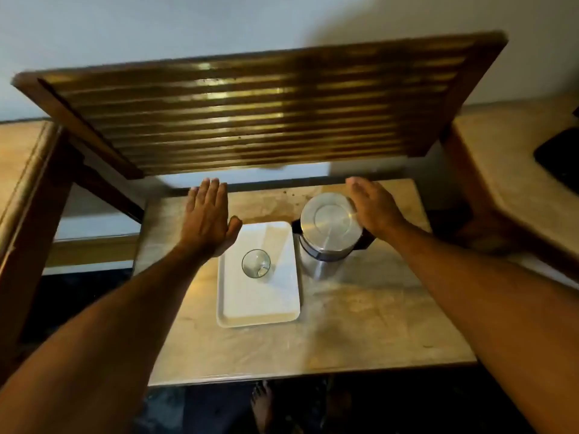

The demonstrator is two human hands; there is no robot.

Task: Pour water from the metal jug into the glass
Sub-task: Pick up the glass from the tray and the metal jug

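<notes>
A lidded metal jug [327, 233] with black trim stands on the stone tabletop [360, 324], right of a white tray [260, 305]. A clear glass [256, 263] stands upright on the tray's middle and looks empty. My right hand [374, 206] hovers flat, palm down, just right of the jug's lid, holding nothing. My left hand [208, 216] is spread flat above the table at the tray's far left corner, fingers together and straight, also holding nothing.
A slatted wooden shelf [250, 114] overhangs the back of the table, just beyond my fingertips. Wooden frame posts [34, 220] flank both sides. A dark object [560, 155] lies on the counter at the far right. A bare foot [263, 405] shows below the table's front edge.
</notes>
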